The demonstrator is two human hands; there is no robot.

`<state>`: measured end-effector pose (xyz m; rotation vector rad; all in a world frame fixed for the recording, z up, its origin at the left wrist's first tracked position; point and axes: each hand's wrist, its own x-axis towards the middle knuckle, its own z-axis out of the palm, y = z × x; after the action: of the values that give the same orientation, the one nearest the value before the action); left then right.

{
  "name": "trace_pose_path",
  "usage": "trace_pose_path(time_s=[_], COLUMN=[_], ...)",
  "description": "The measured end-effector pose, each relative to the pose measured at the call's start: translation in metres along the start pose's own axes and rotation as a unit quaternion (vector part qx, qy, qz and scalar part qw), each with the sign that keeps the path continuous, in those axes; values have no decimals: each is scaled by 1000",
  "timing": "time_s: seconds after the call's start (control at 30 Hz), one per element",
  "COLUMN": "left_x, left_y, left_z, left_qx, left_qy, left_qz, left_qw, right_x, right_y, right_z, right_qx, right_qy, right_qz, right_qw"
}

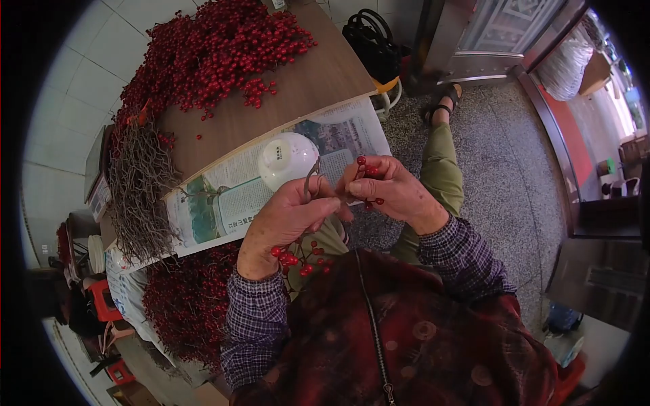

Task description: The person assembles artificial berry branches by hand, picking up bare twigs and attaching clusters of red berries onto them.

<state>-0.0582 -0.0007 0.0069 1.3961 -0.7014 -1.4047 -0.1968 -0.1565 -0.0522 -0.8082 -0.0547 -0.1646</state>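
Note:
Near the table's front edge, my left hand (288, 216) is closed on a thin brown stem (310, 177). Red berries (301, 260) hang on twigs just below that hand. Beside it, my right hand (393, 193) pinches a small sprig of red berries (365, 169); the two hands are close together. Behind my left hand an upturned white bowl (288, 160) rests on a newspaper (237, 203). A large heap of red berry stems (210, 54) covers the back of the wooden table (298, 88). Its bundled brown stems (142, 186) hang over the left side.
More red berry branches (186, 304) lie low at the left. Red stools (105, 300) stand further left. A black bag (371, 44) is behind the table's right corner. My sandalled foot (443, 105) is on the speckled floor (501, 155), near an open metal door (487, 40).

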Motion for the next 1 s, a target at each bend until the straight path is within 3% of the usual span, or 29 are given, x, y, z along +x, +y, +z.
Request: trace_pose_path(time_s=[1.0], left_x=[6], left_y=[-11], left_z=[0], left_qx=[-35], left_qy=[18], left_qz=[-5], left_qw=[999], right_x=[0], right_y=[2], right_z=[-3], right_qx=[-37], right_qy=[7], right_qz=[8], right_qw=[999])
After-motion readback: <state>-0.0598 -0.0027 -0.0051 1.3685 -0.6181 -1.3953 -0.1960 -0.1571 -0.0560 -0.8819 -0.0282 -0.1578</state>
